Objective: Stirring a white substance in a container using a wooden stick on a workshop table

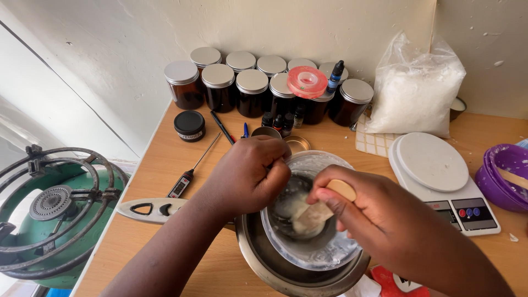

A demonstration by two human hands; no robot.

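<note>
A clear glass bowl (330, 250) sits inside a metal pot (264, 258) on the wooden table (165, 159). The bowl holds a pale, half-melted waxy mass (294, 212). My left hand (247, 176) grips the bowl's rim on the left. My right hand (368, 212) is closed on a wooden spatula (324, 206) whose blade presses into the waxy mass.
Several dark amber jars with silver lids (252, 91) line the wall, with a roll of tape (307, 81) on one. A bag of white flakes (415, 93), a white kitchen scale (440, 176), purple bowls (503, 176), a probe thermometer (187, 176) and a green gas burner (52, 214) are around.
</note>
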